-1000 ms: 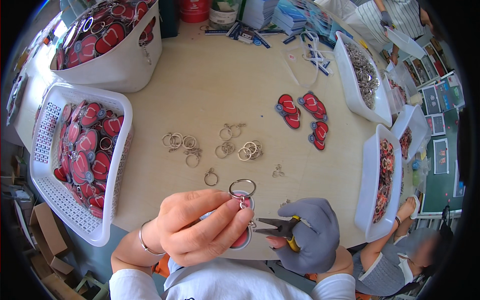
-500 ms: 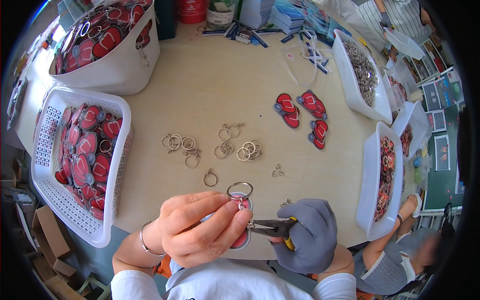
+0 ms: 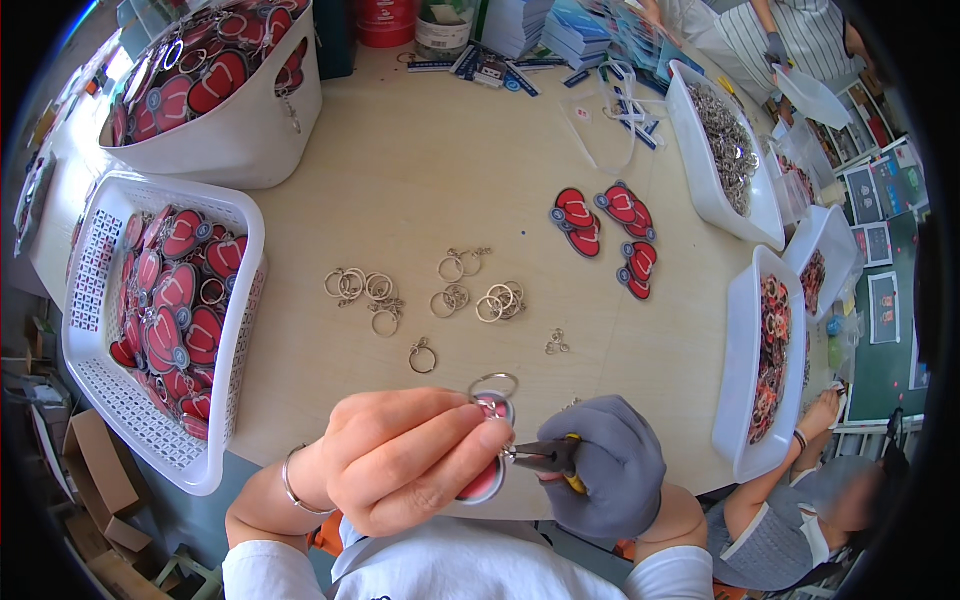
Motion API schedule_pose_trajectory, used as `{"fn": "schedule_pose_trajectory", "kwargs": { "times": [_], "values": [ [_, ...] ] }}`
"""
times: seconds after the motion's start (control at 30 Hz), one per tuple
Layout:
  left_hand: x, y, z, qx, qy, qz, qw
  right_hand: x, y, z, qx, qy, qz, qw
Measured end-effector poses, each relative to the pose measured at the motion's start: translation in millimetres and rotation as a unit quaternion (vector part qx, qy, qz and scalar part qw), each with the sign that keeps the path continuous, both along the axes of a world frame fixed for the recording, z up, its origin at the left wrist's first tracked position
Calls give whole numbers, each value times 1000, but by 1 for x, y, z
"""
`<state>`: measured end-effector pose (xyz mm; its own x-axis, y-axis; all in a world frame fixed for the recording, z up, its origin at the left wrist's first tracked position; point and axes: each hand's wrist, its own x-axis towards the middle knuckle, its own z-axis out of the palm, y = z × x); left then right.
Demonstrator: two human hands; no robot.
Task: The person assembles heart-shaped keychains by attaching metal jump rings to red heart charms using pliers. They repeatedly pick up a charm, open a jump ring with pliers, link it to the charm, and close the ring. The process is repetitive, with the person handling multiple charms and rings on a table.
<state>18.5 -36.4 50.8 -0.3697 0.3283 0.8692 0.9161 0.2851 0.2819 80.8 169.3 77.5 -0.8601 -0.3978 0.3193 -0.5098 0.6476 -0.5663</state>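
Observation:
My bare left hand point(image 3: 415, 455) pinches a red flip-flop-shaped keychain point(image 3: 484, 484), partly hidden by its fingers. A metal split ring point(image 3: 494, 383) stands up from the keychain's top on a short chain. In my gray-gloved right hand point(image 3: 610, 465) is a pair of pliers point(image 3: 548, 456) with yellow-and-black handles. Their dark jaws point left and meet small metal links at the keychain's edge; whether they grip a link I cannot tell. Just beyond my hands lies a single key ring point(image 3: 422, 357), with several more key rings point(image 3: 500, 301) grouped farther off.
Red flip-flop pieces point(image 3: 628, 212) lie at right center. A white basket point(image 3: 245, 290) and a white bin point(image 3: 290, 140), both full of keychains, stand left. On the right are a tray of metal rings point(image 3: 690, 170) and a tray of small red parts point(image 3: 738, 400). A co-worker point(image 3: 790, 520) sits lower right.
The keychain has tilted, and its ring now looks flatter and sits slightly to the right. My right hand and the pliers have shifted a little to the left.

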Motion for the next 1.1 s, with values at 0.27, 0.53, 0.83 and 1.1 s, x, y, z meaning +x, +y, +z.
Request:
{"fn": "schedule_pose_trajectory", "kwargs": {
  "times": [0.27,0.53,0.83,1.1],
  "values": [
    [-5,0,-6,-2,68,26,997,-3,-1,6,-16,-11,-48,999],
    [-4,3,-7,5,65,41,997,4,4,4,104,73,-31,991],
    [-4,3,-7,3,47,23,999,3,6,-3,81,63,-33,994],
    [-5,2,-6,-4,47,9,999,1,4,-3,47,41,-32,998]
  ]
}}
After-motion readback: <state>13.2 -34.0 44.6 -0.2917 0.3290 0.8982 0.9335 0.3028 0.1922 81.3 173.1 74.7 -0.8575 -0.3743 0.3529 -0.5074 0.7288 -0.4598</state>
